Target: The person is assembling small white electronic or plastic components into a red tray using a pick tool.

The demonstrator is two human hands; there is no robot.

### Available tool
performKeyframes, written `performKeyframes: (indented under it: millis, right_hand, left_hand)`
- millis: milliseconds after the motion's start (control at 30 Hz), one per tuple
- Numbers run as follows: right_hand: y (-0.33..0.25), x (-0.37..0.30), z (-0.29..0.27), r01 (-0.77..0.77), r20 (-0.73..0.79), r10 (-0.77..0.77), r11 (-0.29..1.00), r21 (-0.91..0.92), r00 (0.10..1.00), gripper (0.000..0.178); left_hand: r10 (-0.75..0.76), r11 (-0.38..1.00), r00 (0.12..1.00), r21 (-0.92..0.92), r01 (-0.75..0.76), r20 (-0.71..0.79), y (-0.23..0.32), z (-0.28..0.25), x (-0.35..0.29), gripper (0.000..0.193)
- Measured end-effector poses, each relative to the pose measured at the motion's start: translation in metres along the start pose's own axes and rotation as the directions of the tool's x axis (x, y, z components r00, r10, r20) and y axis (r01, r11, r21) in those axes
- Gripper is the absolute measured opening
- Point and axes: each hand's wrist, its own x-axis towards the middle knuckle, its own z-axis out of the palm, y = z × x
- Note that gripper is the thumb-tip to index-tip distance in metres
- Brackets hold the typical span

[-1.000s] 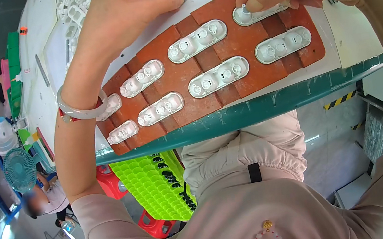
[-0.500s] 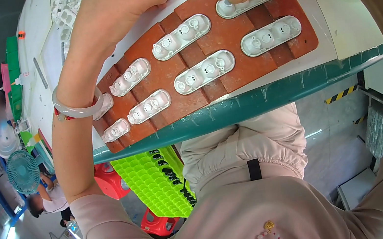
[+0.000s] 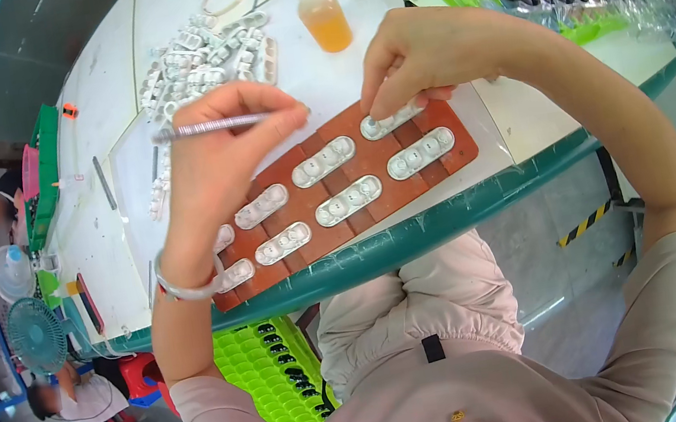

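The left forearm (image 3: 183,326) rises past the left end of the red-brown board (image 3: 370,162), its wrist close to that end. The left hand (image 3: 216,155) is raised beside the board's far left edge, fingers curled, with thumb and index finger drawn together toward the right. The right arm bends sharply at the elbow, well to the right of the board, and its forearm (image 3: 601,102) slants inward. The right hand (image 3: 432,48) arches over the board's far right part, fingertips pinched and pointing down.
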Motion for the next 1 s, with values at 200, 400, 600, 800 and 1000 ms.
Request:
performKeyframes:
  millis: [200, 400, 600, 800, 1000]
  right_hand:
    - [0.046, 0.0, -0.023, -0.07, -0.495, -0.343, 0.764, -0.641, 0.798, 0.018]
    - [0.053, 0.014, 0.016, -0.419, -0.528, -0.228, 0.393, -0.819, 0.818, 0.012]
    - [0.06, -0.006, 0.012, -0.272, -0.565, -0.433, 0.57, -0.775, 0.702, 0.013]
    - [0.029, -0.085, 0.073, 0.026, -0.637, -0.391, 0.864, -0.503, 0.664, 0.016]
    - [0.047, -0.114, 0.14, 0.16, -0.403, -0.322, 0.909, -0.384, 0.857, 0.045]
  left_hand:
    - [0.165, 0.986, 0.986, 0.015, -0.164, -0.04, -0.001, 0.007, -0.065, 0.007]
    - [0.276, 0.95, 0.93, -0.08, -0.303, -0.244, -0.025, 0.063, -0.11, 0.015]
    - [0.538, 0.843, 0.771, 0.24, -0.482, -0.34, -0.046, 0.106, -0.126, 0.024]
    - [0.631, 0.756, 0.718, 0.439, -0.485, -0.294, -0.058, 0.118, -0.125, 0.027]
    - [0.549, 0.817, 0.785, 0.382, -0.431, -0.287, -0.052, 0.119, -0.128, 0.026]
